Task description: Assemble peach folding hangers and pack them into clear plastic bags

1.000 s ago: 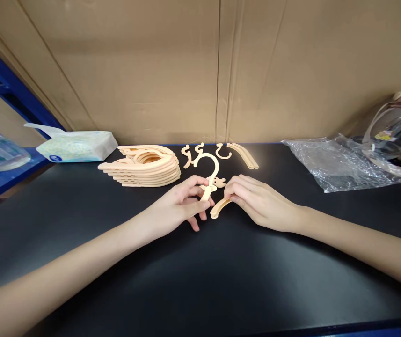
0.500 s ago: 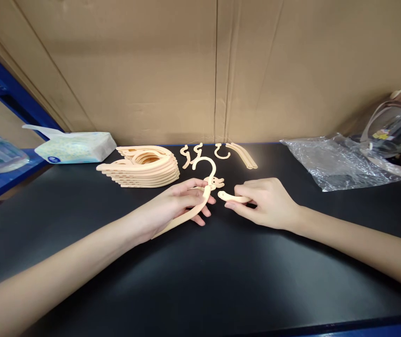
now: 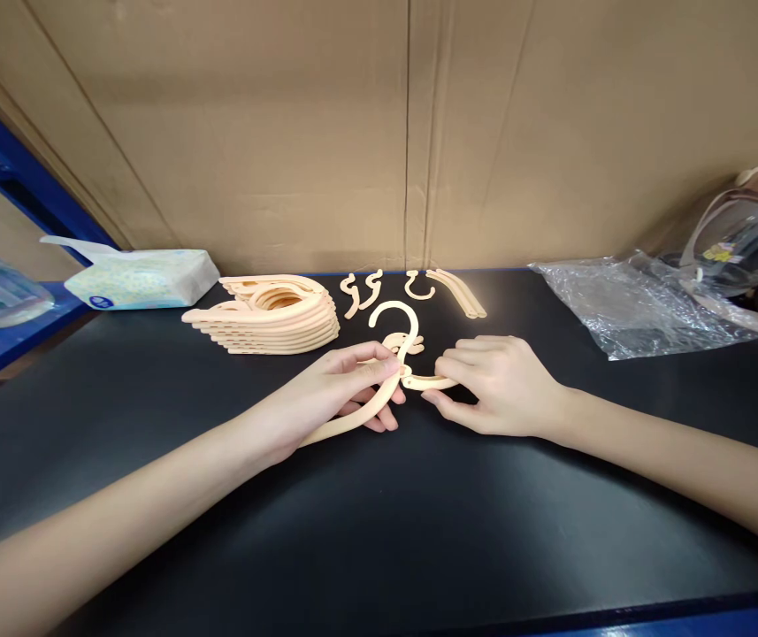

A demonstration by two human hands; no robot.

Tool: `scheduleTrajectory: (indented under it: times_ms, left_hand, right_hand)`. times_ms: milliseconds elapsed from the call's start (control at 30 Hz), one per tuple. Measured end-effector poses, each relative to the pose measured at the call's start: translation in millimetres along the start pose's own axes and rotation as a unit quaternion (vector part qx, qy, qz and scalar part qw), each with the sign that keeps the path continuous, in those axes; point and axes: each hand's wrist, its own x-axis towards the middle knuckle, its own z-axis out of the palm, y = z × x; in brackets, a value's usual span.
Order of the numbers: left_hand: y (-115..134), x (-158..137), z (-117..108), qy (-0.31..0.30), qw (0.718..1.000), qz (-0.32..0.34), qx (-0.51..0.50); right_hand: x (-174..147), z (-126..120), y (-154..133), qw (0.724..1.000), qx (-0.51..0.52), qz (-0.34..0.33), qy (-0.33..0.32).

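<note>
The left hand [image 3: 335,385] pinches a curved hook [image 3: 414,329] and its slim arm [image 3: 360,419] above the desk [image 3: 379,548]. The right hand [image 3: 501,385] grips a second arm [image 3: 426,383], its end right at the hook's base. It looks like joining; that calls for aligning the ends, then pressing firmly.

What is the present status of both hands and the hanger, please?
Left hand holds hanger hook and one arm near their joint. Right hand holds another arm, end at hook's base, locking unclear. Small peach-coloured piece just behind.
</note>
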Motion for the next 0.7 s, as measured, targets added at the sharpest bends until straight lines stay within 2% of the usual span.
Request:
scheduleTrajectory:
  times_ms: [700]
  left_hand:
    - [0.5,2.5,-1.0,0.009,0.999,-0.023,-0.022]
  right_hand:
    - [2.4,1.0,-1.5,0.998,-0.043,0.023,0.026]
